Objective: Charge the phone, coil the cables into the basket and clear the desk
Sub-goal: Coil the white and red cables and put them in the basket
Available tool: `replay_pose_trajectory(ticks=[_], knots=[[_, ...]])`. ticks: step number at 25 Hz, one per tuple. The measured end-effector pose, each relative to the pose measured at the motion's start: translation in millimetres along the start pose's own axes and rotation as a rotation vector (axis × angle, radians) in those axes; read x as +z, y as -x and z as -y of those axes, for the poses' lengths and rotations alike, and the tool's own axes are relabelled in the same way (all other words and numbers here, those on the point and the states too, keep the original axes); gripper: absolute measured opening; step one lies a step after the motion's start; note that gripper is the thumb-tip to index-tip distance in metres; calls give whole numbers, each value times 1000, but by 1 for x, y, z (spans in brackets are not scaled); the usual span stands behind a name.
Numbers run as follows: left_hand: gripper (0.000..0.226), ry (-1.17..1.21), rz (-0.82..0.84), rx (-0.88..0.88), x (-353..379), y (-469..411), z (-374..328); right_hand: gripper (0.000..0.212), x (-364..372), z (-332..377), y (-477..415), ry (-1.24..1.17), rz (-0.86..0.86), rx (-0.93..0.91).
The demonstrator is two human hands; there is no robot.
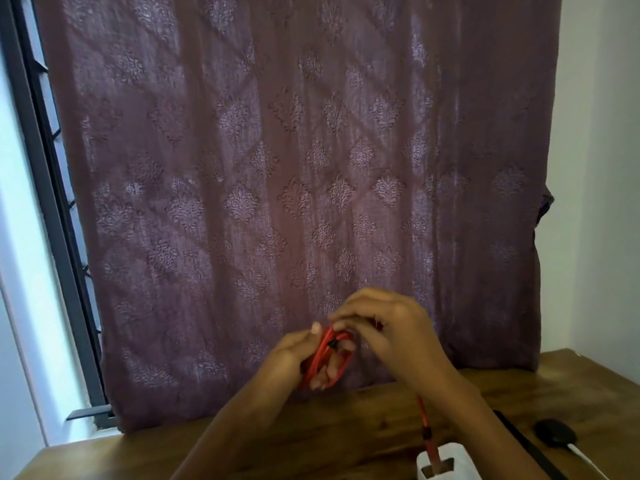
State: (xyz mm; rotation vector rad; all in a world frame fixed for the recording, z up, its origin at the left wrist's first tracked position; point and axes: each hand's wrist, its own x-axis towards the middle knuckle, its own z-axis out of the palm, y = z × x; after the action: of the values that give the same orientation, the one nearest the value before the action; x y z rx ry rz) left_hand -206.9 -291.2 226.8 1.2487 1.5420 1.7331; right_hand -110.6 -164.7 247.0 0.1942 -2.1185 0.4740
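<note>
A red cable (323, 355) is gathered into loops above the wooden desk (346, 427). My left hand (294, 358) grips the loops from the left, thumb on top. My right hand (388, 327) holds the cable at the top of the loops, fingers curled round it. The cable's free end (423, 417) hangs down under my right wrist to a white charger block (446, 462) at the bottom edge. No phone or basket is in view.
A purple patterned curtain (294, 168) hangs right behind the desk. A dark window frame (52, 220) runs down the left. On the desk's right lie a black oval object (556, 433), a thin black strip (526, 445) and a white cable (585, 462).
</note>
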Motion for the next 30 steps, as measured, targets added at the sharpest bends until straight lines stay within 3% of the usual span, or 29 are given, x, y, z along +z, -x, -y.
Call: replay_pose_trajectory(ticks=[4,7,11,15,17,20,24,30], knots=[[50,193,45,-46,7,4,-15,23,1,-14,-3,-208,-48,96],[40,374,19,-54,11,4,-21,22,6,-16,2,-126,-97,108],[37,607,-32,-61,15,3,-21,22,22,-12,11,-141,-144,263],[37,733,-103,-52,17,0,-19,38,31,4,16,-594,-80,553],[36,752,-117,-36,15,1,-18,31,31,11,18,-916,-73,698],[36,701,-141,-26,11,2,-14,42,24,18,20,-1157,-1,790],[39,504,-208,-63,10,4,-12,19,24,20,23,-953,-3,775],[45,70,-329,-112,11,7,-14,27,30,16,28,-1028,-72,914]])
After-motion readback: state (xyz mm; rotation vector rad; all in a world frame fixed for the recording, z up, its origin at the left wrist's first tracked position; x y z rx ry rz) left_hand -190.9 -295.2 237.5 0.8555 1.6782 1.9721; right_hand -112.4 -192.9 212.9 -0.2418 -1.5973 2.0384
